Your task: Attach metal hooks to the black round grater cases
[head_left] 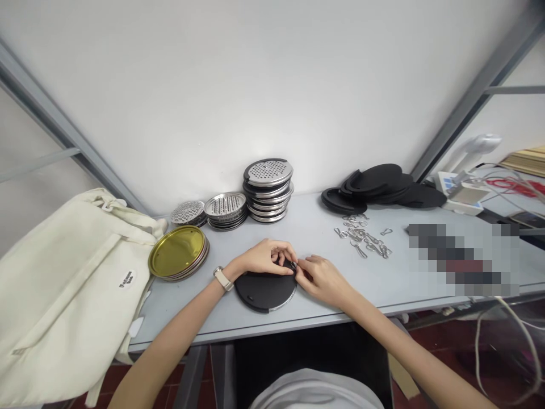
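Observation:
A round black disc (268, 292) with a silvery edge on its right lies on the table in front of me. My left hand (266, 257), with a watch on its wrist, reaches over the disc's far side, thumb and finger pinched at the rim. My right hand (323, 282) pinches at the same spot from the right. Between the fingertips a small metal clip (293, 264) shows in part; it resembles the loose metal snap hooks (368, 238) scattered to the right. The fingers hide most of it, and I cannot tell whether it is fastened to the disc.
Perforated metal grater discs (268, 196) stand in a tall stack near the wall, with lower stacks (225, 210) beside it. Gold-coloured lids (176, 253) are piled at left by a cream bag (72, 284). Black discs (378, 184) lie heaped at back right. A blurred-out patch covers the right side.

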The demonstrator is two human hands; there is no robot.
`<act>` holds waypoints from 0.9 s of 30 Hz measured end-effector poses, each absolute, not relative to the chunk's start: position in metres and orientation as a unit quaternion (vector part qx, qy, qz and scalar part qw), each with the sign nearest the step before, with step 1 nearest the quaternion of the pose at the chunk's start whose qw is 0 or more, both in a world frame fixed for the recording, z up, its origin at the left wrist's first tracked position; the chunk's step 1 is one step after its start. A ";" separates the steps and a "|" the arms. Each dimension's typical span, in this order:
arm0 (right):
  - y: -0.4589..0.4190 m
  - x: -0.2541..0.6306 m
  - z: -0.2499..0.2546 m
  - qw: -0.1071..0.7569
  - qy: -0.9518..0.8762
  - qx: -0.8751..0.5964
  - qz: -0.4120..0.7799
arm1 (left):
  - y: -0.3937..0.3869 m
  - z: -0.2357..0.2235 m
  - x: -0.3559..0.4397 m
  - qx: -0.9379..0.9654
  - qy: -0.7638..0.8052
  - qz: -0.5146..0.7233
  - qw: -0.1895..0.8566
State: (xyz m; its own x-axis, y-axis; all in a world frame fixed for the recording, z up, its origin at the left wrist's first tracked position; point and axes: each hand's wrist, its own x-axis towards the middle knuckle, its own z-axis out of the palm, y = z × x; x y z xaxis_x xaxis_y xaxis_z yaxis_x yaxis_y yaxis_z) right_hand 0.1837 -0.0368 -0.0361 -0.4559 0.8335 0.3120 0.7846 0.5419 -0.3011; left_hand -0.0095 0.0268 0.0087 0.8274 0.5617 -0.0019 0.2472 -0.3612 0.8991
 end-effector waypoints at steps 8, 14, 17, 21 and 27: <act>-0.037 0.184 -0.036 0.218 -0.854 -0.470 0.053 | 0.027 0.009 -0.009 0.814 0.247 0.157 0.501; -0.038 0.183 -0.032 0.227 -0.855 -0.462 0.066 | 0.026 0.009 -0.009 0.818 0.242 0.162 0.496; -0.039 0.183 -0.030 0.228 -0.859 -0.453 0.078 | 0.026 0.009 -0.009 0.820 0.247 0.159 0.492; -0.040 0.184 -0.029 0.219 -0.861 -0.451 0.080 | 0.026 0.010 -0.009 0.821 0.245 0.154 0.493; -0.040 0.184 -0.029 0.232 -0.867 -0.430 0.096 | 0.027 0.009 -0.010 0.816 0.245 0.157 0.500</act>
State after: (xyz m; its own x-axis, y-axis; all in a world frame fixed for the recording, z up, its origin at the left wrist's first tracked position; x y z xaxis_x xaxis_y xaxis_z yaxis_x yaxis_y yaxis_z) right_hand 0.1840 -0.0401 -0.0292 -0.5229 0.7901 0.3199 0.7009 0.6121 -0.3662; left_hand -0.0102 0.0268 0.0092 0.8313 0.5557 0.0108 0.2426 -0.3802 0.8925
